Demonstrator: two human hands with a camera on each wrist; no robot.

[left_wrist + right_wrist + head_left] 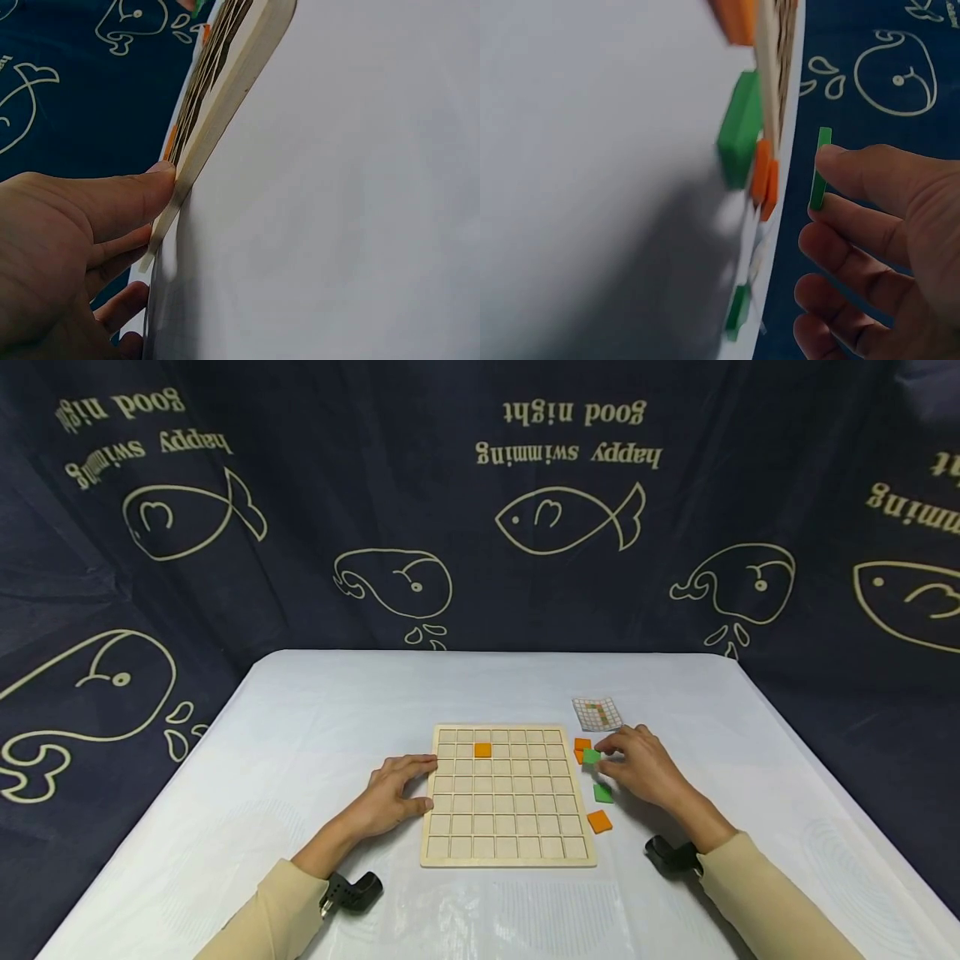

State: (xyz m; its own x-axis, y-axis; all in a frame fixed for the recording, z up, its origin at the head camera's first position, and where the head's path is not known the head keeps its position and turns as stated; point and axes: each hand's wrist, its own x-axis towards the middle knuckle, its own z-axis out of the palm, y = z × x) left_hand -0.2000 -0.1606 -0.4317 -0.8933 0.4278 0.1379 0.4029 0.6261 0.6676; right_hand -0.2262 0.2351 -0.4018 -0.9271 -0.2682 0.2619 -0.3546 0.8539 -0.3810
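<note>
My right hand (643,766) pinches a small square green tile (591,757) between thumb and index finger, off the right edge of a wooden grid board (513,867). In the right wrist view the held tile (823,169) is edge-on and raised, with the other fingers loosely curled below. My left hand (390,797) rests against the board's left edge, thumb and fingers spread along it. In the left wrist view the thumb (139,196) touches the board's side. One orange tile (482,750) lies in a cell of the second row from the top.
Right of the board lie a green tile (603,793), an orange tile (599,822) and orange tiles (582,744) close together. Another green tile (737,311) shows in the right wrist view. A pattern card (597,714) lies beyond them. Dark printed cloth (480,593) hangs behind the table.
</note>
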